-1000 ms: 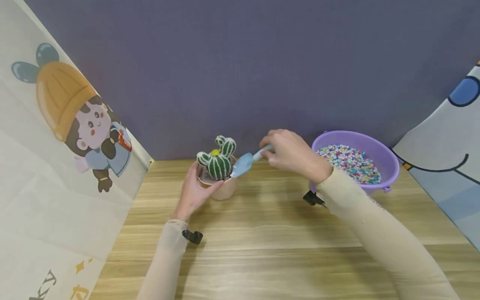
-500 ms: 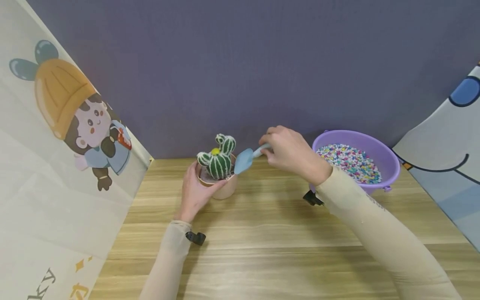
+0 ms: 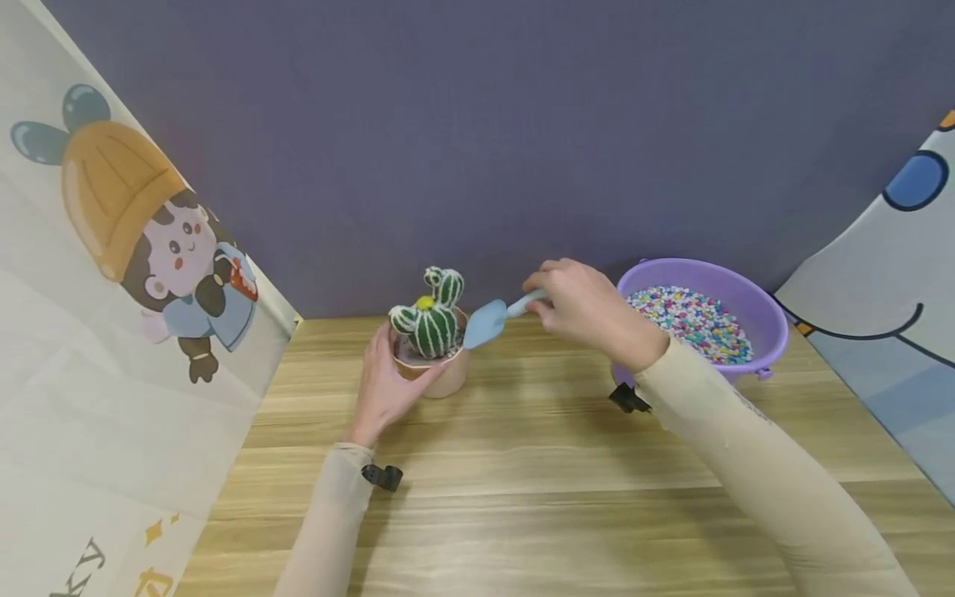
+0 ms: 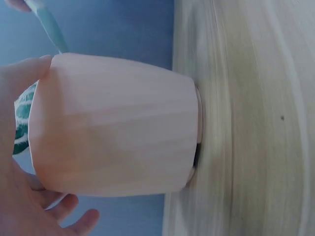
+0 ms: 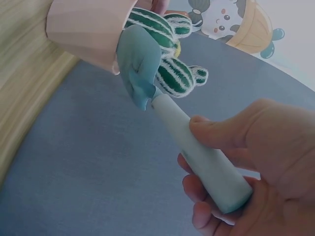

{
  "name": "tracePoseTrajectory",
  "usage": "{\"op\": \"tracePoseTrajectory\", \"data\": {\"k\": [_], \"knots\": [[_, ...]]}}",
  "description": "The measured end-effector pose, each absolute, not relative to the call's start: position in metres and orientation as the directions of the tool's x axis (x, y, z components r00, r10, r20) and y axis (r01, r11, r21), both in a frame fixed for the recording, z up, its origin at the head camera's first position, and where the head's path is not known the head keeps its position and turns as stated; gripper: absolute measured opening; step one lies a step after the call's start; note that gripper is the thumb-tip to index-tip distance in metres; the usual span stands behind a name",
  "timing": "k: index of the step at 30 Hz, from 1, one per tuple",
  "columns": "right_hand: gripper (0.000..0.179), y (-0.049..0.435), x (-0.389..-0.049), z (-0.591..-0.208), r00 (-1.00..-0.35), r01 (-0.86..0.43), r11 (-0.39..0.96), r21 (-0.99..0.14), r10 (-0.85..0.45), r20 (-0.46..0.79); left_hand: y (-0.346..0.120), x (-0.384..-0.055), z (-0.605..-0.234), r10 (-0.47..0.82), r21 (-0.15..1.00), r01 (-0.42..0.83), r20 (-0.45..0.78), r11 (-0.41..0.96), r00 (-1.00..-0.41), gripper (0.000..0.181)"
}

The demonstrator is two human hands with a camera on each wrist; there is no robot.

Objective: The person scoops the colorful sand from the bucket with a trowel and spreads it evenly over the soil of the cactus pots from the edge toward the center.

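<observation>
A pale pink flowerpot [image 3: 449, 380] stands on the table, holding a green and white fuzzy cactus [image 3: 434, 333] with a yellow spot. My left hand [image 3: 384, 390] grips the pot at its rim, thumb on the near side and fingers round the left. In the left wrist view the pot [image 4: 113, 128] hides most of the cactus. My right hand [image 3: 585, 308] holds a light blue toy trowel [image 3: 485, 323] by its handle. The blade tilts down at the pot's right rim. In the right wrist view, fingers and thumb wrap the trowel's handle [image 5: 197, 147].
A purple bucket [image 3: 768, 323] with many small coloured beads [image 3: 690, 323] stands at the right, partly behind my right forearm. A dark grey wall [image 3: 477, 149] rises behind the wooden table [image 3: 507, 497]. Printed cloth panels [image 3: 67, 332] border both sides.
White bits showed at the trowel's tip one second ago; I see none there now. The blade stays by the pot's rim, slightly turned. My left hand keeps its grip.
</observation>
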State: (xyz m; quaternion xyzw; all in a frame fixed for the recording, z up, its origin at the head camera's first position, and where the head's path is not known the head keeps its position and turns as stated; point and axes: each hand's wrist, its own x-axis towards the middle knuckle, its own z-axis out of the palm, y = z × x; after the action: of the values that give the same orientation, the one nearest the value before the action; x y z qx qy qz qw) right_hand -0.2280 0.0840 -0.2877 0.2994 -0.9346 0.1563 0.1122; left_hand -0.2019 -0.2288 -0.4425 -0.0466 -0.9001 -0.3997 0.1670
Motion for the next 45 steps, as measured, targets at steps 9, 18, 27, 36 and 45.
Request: {"op": "tracePoseTrajectory", "data": {"k": [9,18,27,36,45], "knots": [[0.025,0.097,-0.233,-0.302,-0.809,-0.583,0.762,-0.282,-0.514,0.284,-0.226,-0.202,-0.447,-0.097,0.731,0.208,0.351,0.65,-0.932,0.116],[0.023,0.117,-0.236,-0.317,-0.795,-0.596,0.739,-0.313,-0.488,0.361,-0.219,-0.201,-0.449,-0.158,0.747,0.216,0.394,0.629,-0.905,0.113],[0.023,0.148,-0.232,-0.328,-0.762,-0.621,0.714,-0.324,-0.451,0.465,-0.211,-0.195,-0.442,-0.331,0.664,0.539,0.736,0.518,-0.59,0.063],[0.02,0.184,-0.228,-0.33,-0.737,-0.623,0.711,-0.328,-0.392,0.55,-0.19,-0.191,-0.427,-0.283,0.561,0.669,0.827,0.488,-0.487,0.048],[0.02,0.212,-0.218,-0.329,-0.758,-0.58,0.739,-0.342,-0.337,0.558,-0.169,-0.188,-0.424,-0.178,0.5,0.725,0.861,0.474,-0.477,0.03]]}}
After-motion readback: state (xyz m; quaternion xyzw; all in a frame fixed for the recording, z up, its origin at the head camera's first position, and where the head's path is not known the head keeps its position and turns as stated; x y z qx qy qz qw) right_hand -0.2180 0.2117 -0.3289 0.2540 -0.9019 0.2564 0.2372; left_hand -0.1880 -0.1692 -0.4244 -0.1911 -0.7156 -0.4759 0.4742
